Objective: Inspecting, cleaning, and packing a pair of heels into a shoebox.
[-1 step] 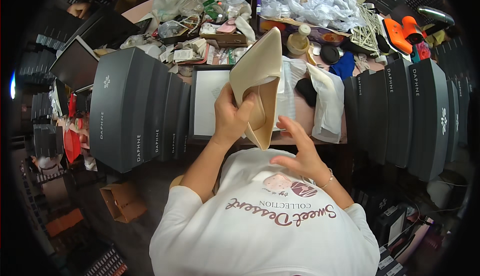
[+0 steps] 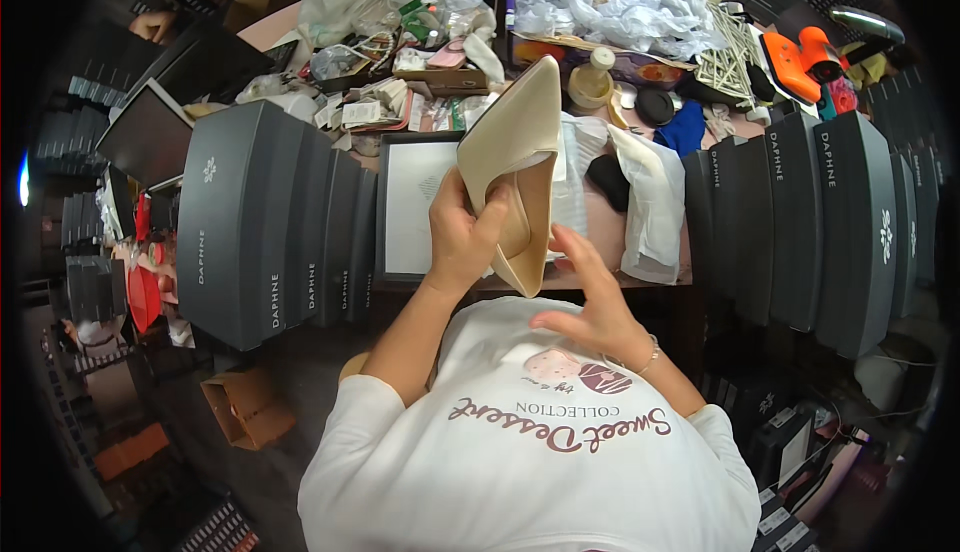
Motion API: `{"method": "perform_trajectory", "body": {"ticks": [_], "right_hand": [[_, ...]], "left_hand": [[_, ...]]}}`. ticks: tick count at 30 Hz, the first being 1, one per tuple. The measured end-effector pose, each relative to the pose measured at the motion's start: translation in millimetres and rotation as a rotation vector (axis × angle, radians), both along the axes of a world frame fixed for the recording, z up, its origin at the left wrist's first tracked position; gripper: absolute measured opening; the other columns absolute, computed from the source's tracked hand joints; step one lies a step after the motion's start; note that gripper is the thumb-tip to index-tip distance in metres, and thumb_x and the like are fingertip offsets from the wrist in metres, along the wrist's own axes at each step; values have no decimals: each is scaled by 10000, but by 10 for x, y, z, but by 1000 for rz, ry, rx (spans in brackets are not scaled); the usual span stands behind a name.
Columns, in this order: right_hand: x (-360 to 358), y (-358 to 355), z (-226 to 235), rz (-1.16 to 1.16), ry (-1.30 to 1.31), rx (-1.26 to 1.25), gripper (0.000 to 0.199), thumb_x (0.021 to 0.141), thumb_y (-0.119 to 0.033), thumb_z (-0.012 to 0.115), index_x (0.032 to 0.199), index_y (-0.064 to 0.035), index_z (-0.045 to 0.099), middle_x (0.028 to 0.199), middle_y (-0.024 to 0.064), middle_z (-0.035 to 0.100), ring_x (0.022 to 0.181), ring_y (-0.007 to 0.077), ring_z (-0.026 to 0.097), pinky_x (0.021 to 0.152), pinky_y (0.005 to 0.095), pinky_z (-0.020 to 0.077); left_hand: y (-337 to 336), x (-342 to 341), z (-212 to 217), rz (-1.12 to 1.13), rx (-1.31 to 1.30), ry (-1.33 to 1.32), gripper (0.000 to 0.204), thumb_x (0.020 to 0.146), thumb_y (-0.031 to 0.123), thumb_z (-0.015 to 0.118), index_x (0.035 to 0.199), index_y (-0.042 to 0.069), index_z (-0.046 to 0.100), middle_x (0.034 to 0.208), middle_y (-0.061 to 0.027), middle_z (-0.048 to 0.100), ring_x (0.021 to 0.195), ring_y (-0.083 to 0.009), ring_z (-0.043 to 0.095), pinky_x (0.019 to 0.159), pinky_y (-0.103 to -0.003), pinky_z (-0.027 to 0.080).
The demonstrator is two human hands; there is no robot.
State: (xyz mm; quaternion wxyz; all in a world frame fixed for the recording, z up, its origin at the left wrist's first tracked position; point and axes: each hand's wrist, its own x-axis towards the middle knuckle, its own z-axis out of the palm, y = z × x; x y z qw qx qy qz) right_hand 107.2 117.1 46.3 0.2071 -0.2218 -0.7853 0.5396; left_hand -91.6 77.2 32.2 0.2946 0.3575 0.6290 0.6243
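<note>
My left hand (image 2: 467,237) grips a cream pointed-toe shoe (image 2: 525,127) by its opening, the thumb inside and the fingers behind it. The shoe is held upright above the table edge, toe pointing up and away from me. My right hand (image 2: 598,302) is open beside the heel end, thumb and fingers apart; its fingertips are close to the shoe's edge, and I cannot tell whether they touch. Behind the shoe lies an open dark shoebox (image 2: 383,214) with a white sheet inside, partly hidden. A white-wrapped bundle (image 2: 655,217) and a black object (image 2: 608,180) lie right of it.
Dark shoeboxes stand in rows at the left (image 2: 235,222) and right (image 2: 850,232). Farther back are a bottle with yellowish contents (image 2: 591,84), crumpled plastic bags (image 2: 620,7), a bundle of white sticks (image 2: 728,57) and an orange tool (image 2: 792,67). A brown carton (image 2: 248,407) sits on the floor.
My right hand has shifted slightly left, closer to the shoe. My left hand keeps its hold on the shoe.
</note>
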Motion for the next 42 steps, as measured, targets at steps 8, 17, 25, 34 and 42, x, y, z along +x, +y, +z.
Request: {"method": "perform_trajectory", "body": {"ticks": [8,17,25,34,42], "right_hand": [[364,565,-362,-368,-160,315,729,700,-221,743,1317,17,439,1345,230,425,1208,329,485,967,355,422],[1121,573,307,-90,233,-716,857,694,-469,730,1276,98,459,1170,138,581,1073,165,553,920,273,421],[930,626,-629,-125,513,-1188,662,835,-421,582,1311,4,407,990,161,612,738,225,657,505,257,525],[915,508,-587,-22,548,-1154,806,780,-337,691,1407,-32,287,1178,131,541,959,213,620,651,297,556],[390,86,-57,-462,515,-637,753,798,-224,708,1389,-13,290,1274,88,473,1132,172,503,923,310,455]], "left_hand": [[406,-48,-405,-129,-56,-116,301,889,118,599,1160,-11,578,938,-51,566,773,-96,517,667,-244,439],[706,108,243,-418,224,504,525,788,-64,466,1302,32,511,1313,-194,511,842,-195,616,706,-261,469],[616,-99,284,-628,120,813,525,736,-58,487,1261,-49,471,1373,-178,444,883,-272,623,748,-341,501],[186,323,605,-791,140,852,562,668,-55,580,1224,-10,517,1372,-157,459,819,-269,649,659,-344,536],[259,474,738,-508,478,1035,312,749,57,677,1039,-38,611,1267,-143,565,665,-185,647,541,-271,520]]}}
